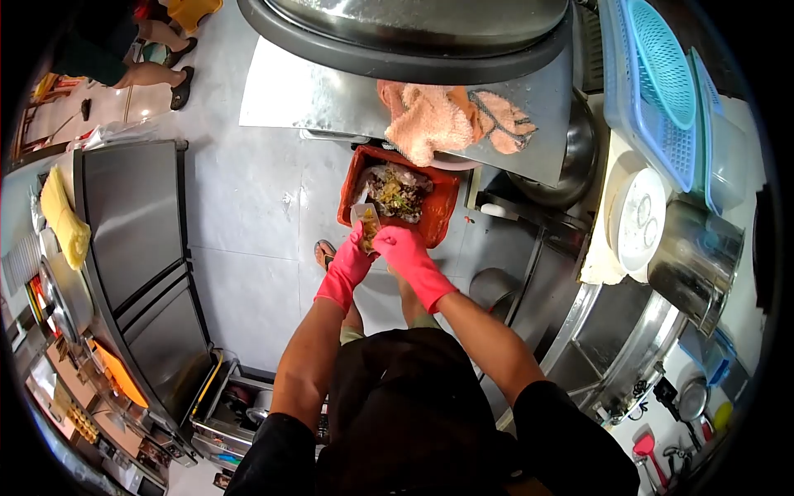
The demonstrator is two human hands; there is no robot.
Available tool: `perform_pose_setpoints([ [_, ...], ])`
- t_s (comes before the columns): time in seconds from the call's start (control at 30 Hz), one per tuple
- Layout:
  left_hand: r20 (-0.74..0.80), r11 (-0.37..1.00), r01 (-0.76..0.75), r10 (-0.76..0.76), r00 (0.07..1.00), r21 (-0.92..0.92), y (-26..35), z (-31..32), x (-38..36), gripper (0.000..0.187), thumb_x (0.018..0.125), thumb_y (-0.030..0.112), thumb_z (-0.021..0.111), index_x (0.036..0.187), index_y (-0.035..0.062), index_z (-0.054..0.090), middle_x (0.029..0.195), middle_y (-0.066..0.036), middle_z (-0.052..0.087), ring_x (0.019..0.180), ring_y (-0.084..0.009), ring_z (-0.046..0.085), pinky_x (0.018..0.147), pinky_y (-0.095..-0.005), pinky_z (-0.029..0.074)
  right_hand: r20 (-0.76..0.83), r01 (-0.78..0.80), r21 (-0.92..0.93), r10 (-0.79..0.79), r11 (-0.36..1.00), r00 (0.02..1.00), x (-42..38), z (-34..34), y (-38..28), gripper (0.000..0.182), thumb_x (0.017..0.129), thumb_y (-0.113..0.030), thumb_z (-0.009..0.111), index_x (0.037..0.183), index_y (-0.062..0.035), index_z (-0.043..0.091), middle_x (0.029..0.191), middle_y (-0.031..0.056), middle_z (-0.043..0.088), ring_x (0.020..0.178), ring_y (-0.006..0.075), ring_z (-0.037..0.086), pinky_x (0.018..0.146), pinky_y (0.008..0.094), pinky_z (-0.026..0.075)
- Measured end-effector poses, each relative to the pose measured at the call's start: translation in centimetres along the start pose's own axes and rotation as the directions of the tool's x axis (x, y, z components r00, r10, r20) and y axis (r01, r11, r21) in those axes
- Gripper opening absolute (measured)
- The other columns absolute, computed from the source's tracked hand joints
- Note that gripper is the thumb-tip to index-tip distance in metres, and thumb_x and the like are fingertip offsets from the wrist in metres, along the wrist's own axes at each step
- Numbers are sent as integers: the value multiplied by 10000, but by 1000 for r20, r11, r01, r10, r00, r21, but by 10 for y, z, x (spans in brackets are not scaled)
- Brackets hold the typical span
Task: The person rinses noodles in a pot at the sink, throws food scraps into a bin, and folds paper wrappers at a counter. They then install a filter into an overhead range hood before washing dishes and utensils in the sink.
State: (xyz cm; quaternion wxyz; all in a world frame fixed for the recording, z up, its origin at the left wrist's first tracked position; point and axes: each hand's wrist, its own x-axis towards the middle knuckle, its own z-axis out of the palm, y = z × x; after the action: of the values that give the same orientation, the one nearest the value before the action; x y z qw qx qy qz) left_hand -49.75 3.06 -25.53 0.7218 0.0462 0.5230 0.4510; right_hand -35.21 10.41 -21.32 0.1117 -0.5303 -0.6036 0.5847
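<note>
Both my hands wear pink rubber gloves. My left hand [351, 263] is wrapped around a small clear plastic container [365, 217] with yellowish bits inside, tilted over the red bin. My right hand [405, 252] is closed at the container's right side, its fingertips partly hidden; what they grip, if anything, I cannot make out. Below them on the floor, the red bin [447, 202] holds a pile of mixed food scraps [395, 192] and some whitish plastic.
A steel counter [318, 99] with orange cloths [438, 120] overhangs the bin's far side. Blue baskets [666, 66], white plates [638, 219] and a steel pot [703, 264] stand at right. A steel cabinet [136, 223] stands at left; another person's legs [153, 74] show at upper left.
</note>
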Motion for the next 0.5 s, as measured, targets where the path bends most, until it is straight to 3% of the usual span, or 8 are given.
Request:
perform_pose_setpoints([
  [0.03,64,943,-155,142,988,295,-26,-16,12,526,1057,494,416,1414,110,442,1294,-82,613,1132,-179,591,957,-329,476,-36,69,-68,-72,995,997,-5,2,-7,157,861,-204,682,965,-90,708,816,62,695,718,219,670,656,359,527],
  [0.07,164,779,-301,253,954,551,-23,-12,12,515,1061,488,409,1407,107,443,1277,-77,614,1114,-173,586,943,-313,475,-65,121,-168,-134,978,989,-8,5,-7,153,859,-210,679,968,-107,707,858,67,696,736,248,674,661,372,531],
  [0.1,132,981,-146,129,983,126,-23,-7,10,505,1071,490,381,1373,92,457,1209,-55,613,1039,-177,578,902,-285,474,-87,167,-267,-196,949,977,-11,8,-7,149,858,-216,676,970,-123,706,899,72,696,755,277,677,666,385,536],
  [0.2,170,978,-34,70,983,-204,-28,-7,10,503,1081,488,345,1344,76,468,1154,-36,607,1001,-177,573,890,-293,474,-79,243,-412,-300,878,951,-16,12,-4,159,866,-246,650,1002,-172,685,968,62,677,799,338,665,664,436,536],
  [0.23,163,978,-62,96,982,-198,-27,-7,5,570,1059,505,420,1305,9,554,1166,-76,670,1027,-184,624,925,-284,482,-56,247,-449,-303,859,951,-16,9,-4,158,864,-245,647,1002,-175,679,955,63,672,793,335,663,656,444,533],
  [0.3,146,994,-109,111,983,-20,-47,-19,18,566,1054,505,431,1296,8,557,1174,-83,667,1061,-203,618,965,-303,470,16,263,-493,-294,829,956,-13,6,-3,159,874,-262,634,1001,-170,653,966,73,670,804,341,662,669,466,529],
  [0.37,150,994,-106,104,983,2,-45,-15,17,564,1050,502,444,1292,5,556,1188,-88,661,1091,-220,611,1001,-323,457,111,284,-504,-265,816,958,-8,4,1,178,896,-298,616,1000,-153,613,1013,91,675,834,357,665,709,496,528],
  [0.5,172,967,-38,84,982,-254,-49,-3,17,531,1055,470,454,1303,9,546,1222,-90,648,1115,-235,608,1012,-352,458,109,307,-475,-291,825,950,-4,4,6,140,884,-268,617,898,-130,602,938,111,677,803,367,662,677,497,524],
])
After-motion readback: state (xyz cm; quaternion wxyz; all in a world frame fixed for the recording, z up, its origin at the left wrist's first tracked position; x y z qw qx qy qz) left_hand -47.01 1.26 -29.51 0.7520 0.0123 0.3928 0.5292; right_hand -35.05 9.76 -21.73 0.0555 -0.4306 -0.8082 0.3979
